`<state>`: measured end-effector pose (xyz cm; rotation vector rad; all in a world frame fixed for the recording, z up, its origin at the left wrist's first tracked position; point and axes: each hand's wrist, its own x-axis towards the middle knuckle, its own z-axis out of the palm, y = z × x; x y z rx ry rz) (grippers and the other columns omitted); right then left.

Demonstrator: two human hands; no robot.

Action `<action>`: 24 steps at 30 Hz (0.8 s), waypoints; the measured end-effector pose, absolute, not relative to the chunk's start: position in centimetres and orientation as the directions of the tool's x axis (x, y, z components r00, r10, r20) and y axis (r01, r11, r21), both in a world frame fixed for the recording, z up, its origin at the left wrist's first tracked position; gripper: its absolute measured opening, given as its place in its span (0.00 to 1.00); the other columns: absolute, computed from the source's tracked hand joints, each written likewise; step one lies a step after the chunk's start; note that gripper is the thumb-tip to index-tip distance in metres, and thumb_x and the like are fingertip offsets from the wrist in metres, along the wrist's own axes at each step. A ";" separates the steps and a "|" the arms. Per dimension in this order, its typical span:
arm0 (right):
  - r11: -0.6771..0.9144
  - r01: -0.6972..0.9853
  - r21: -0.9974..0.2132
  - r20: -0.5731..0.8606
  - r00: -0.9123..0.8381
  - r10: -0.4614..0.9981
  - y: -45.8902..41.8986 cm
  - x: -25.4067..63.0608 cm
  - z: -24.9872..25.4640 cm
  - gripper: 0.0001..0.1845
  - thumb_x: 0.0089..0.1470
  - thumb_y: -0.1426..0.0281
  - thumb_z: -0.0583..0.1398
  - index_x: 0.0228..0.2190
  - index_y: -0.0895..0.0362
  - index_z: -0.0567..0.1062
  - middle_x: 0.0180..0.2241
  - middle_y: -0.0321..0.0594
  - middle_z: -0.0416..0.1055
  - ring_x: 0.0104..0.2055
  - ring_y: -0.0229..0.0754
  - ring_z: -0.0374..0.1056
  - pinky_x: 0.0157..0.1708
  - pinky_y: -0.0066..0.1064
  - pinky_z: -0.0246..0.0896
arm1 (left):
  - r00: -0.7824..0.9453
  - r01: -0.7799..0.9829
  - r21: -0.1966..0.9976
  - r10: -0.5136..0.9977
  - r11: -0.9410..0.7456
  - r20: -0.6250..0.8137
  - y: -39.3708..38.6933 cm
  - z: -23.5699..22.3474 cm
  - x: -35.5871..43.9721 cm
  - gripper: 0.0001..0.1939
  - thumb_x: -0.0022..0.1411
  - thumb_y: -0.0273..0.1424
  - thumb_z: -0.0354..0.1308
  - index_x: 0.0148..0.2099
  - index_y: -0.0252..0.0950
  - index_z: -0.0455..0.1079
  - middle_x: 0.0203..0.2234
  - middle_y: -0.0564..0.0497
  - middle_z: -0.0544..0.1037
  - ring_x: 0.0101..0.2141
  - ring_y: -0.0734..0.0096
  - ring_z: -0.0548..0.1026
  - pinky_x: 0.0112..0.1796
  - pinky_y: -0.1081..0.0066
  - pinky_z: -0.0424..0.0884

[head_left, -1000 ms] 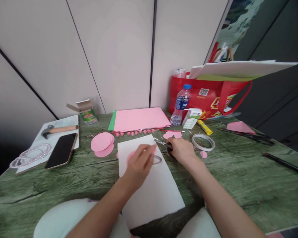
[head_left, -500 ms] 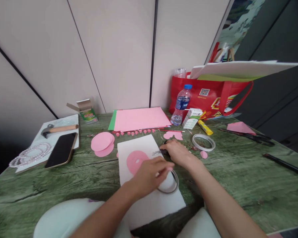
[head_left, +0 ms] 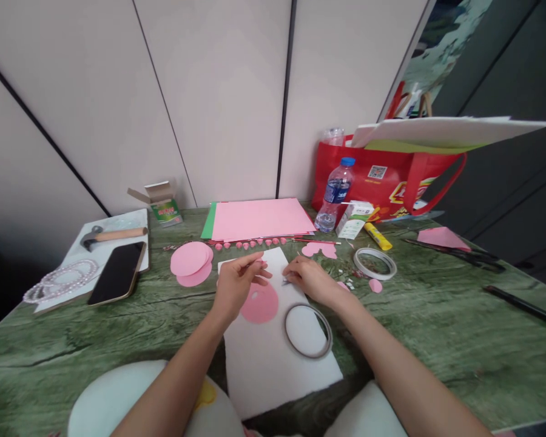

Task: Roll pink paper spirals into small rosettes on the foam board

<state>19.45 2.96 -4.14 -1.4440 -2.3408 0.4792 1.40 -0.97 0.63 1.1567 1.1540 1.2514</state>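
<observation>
My left hand [head_left: 236, 285] is raised over the left side of a white board [head_left: 264, 376], its thumb and fingertips pinched on a small pink piece [head_left: 262, 264]. Below those fingers a pink paper disc [head_left: 260, 304] with a pale spot lies on the board. At the board's right edge, my right hand [head_left: 313, 278] is closed around small scissors [head_left: 286, 281]; only a bit of grey metal shows past its fingertips. A roll of tape [head_left: 308, 331] lies flat on the board, nearer to me than the right hand.
Pink paper discs [head_left: 191, 260] are stacked at left. Behind the board, several small pink rolls line up before pink sheets [head_left: 259, 218]. White tape [head_left: 375, 263], a glue stick [head_left: 377, 236], a bottle [head_left: 335, 197] and a red bag [head_left: 382, 182] stand right; a hammer [head_left: 118, 234] and phone [head_left: 117, 273] lie left.
My left hand has moved away from me and to the left, off the tape roll, which now shows fully. My right hand has shifted slightly, covering most of the scissors.
</observation>
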 end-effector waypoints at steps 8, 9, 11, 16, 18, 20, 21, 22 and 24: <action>0.410 0.755 -0.511 0.086 -0.430 0.899 3.1 19.7 -4.0 0.05 0.48 0.74 0.57 0.26 0.58 0.74 0.27 0.39 0.68 0.30 0.37 0.64 0.31 0.26 0.54 | 0.030 -0.049 0.997 0.998 -0.061 0.063 -0.5 -0.1 1.1 0.12 0.51 0.29 0.57 0.39 0.30 0.71 0.25 0.49 0.76 0.25 0.68 0.76 0.27 0.69 0.73; 0.404 0.760 -0.509 0.073 -0.430 0.900 3.1 19.7 -4.0 0.06 0.48 0.73 0.57 0.26 0.59 0.74 0.27 0.39 0.68 0.30 0.37 0.64 0.31 0.25 0.54 | 0.033 -0.045 0.996 0.997 -0.071 0.072 -0.5 -0.2 1.1 0.12 0.51 0.29 0.56 0.38 0.30 0.70 0.25 0.49 0.76 0.25 0.68 0.76 0.27 0.69 0.73; 0.401 0.775 -0.488 0.046 -0.436 0.899 3.0 19.6 -3.8 0.06 0.49 0.73 0.55 0.26 0.59 0.73 0.28 0.39 0.68 0.31 0.37 0.64 0.32 0.25 0.54 | 0.040 -0.021 0.996 0.995 -0.087 0.088 -0.4 -0.3 1.1 0.11 0.52 0.29 0.55 0.39 0.30 0.70 0.25 0.49 0.76 0.26 0.68 0.76 0.28 0.69 0.73; 0.407 0.830 -0.382 -0.017 -0.446 0.895 2.5 19.3 -3.2 0.09 0.51 0.74 0.51 0.29 0.59 0.71 0.33 0.42 0.66 0.36 0.38 0.64 0.35 0.25 0.54 | 0.051 0.143 0.976 0.986 -0.164 0.159 -0.4 -0.4 1.1 0.09 0.54 0.28 0.52 0.38 0.32 0.69 0.25 0.49 0.77 0.27 0.69 0.76 0.31 0.68 0.72; 0.406 0.843 -0.353 -0.039 -0.447 0.894 2.2 19.1 -3.0 0.10 0.52 0.74 0.50 0.30 0.59 0.71 0.34 0.43 0.66 0.38 0.39 0.64 0.36 0.25 0.54 | 0.051 0.229 0.951 0.979 -0.206 0.200 -0.4 -0.4 1.0 0.09 0.54 0.27 0.51 0.37 0.33 0.70 0.26 0.50 0.77 0.28 0.69 0.76 0.32 0.69 0.71; 0.403 0.850 -0.338 -0.051 -0.444 0.895 2.1 19.1 -2.9 0.10 0.52 0.74 0.50 0.30 0.60 0.70 0.35 0.45 0.66 0.39 0.40 0.64 0.36 0.26 0.54 | 0.057 0.302 0.923 0.971 -0.238 0.232 -0.4 -0.4 1.0 0.09 0.55 0.26 0.50 0.37 0.34 0.70 0.26 0.51 0.77 0.28 0.70 0.75 0.33 0.69 0.71; 0.401 0.852 -0.337 -0.055 -0.443 0.895 2.1 19.1 -2.9 0.09 0.52 0.74 0.50 0.30 0.60 0.70 0.36 0.45 0.66 0.39 0.40 0.64 0.36 0.26 0.54 | 0.062 0.325 0.912 0.968 -0.249 0.242 -0.4 -0.5 1.0 0.09 0.55 0.26 0.50 0.37 0.35 0.70 0.26 0.51 0.77 0.28 0.70 0.75 0.33 0.69 0.70; 0.397 0.851 -0.344 -0.056 -0.440 0.896 2.1 19.2 -3.0 0.09 0.52 0.74 0.50 0.30 0.60 0.70 0.35 0.45 0.66 0.39 0.40 0.64 0.36 0.26 0.54 | 0.066 0.338 0.906 0.966 -0.256 0.248 -0.4 -0.5 1.0 0.09 0.55 0.26 0.50 0.37 0.35 0.70 0.26 0.51 0.77 0.28 0.70 0.76 0.33 0.69 0.70; 0.396 0.828 -0.396 -0.043 -0.448 0.893 2.3 19.4 -3.3 0.09 0.52 0.74 0.50 0.28 0.60 0.70 0.34 0.44 0.66 0.37 0.39 0.64 0.35 0.27 0.55 | 0.070 0.338 0.905 0.965 -0.260 0.251 -0.3 -0.7 0.9 0.10 0.55 0.26 0.49 0.38 0.35 0.69 0.27 0.50 0.77 0.28 0.70 0.76 0.33 0.70 0.70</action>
